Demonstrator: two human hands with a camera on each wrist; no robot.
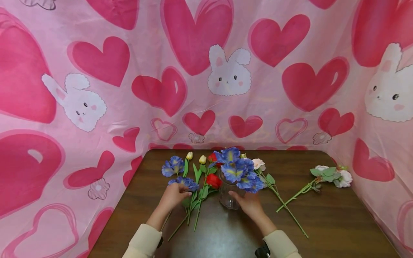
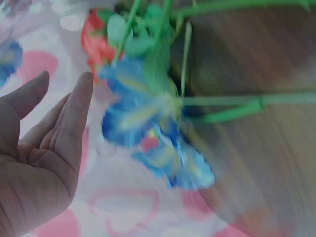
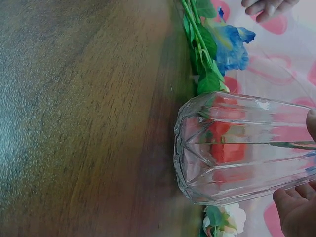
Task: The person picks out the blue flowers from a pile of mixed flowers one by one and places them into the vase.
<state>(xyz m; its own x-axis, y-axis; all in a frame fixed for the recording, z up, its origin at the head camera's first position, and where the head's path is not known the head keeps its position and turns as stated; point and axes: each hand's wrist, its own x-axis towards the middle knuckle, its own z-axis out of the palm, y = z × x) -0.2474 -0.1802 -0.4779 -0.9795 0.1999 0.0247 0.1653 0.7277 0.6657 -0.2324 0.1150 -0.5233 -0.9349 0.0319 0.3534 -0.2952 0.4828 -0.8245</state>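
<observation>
A clear faceted glass vase (image 1: 227, 200) stands on the table, with blue irises (image 1: 238, 170) spreading from its mouth. My right hand (image 1: 251, 205) grips it, thumb on the near side and fingers around the right. In the right wrist view, the vase (image 3: 237, 148) shows its ribbed wall and base, with a thin green stem inside its upper part. Over on the left, my left hand (image 1: 175, 195) hovers by a loose blue iris (image 1: 187, 184). The left wrist view shows that hand (image 2: 49, 143) with fingers extended and nothing held, beside the iris (image 2: 140, 108).
Red roses (image 1: 213, 181) and pale yellow tulips (image 1: 202, 159) lie between the hands, stems towards me. Another blue iris (image 1: 173, 166) lies at the far left. Pale pink roses (image 1: 259, 164) and white ones (image 1: 344, 179) lie to the right. A heart-patterned cloth (image 1: 200, 104) surrounds the wooden table (image 1: 335, 218).
</observation>
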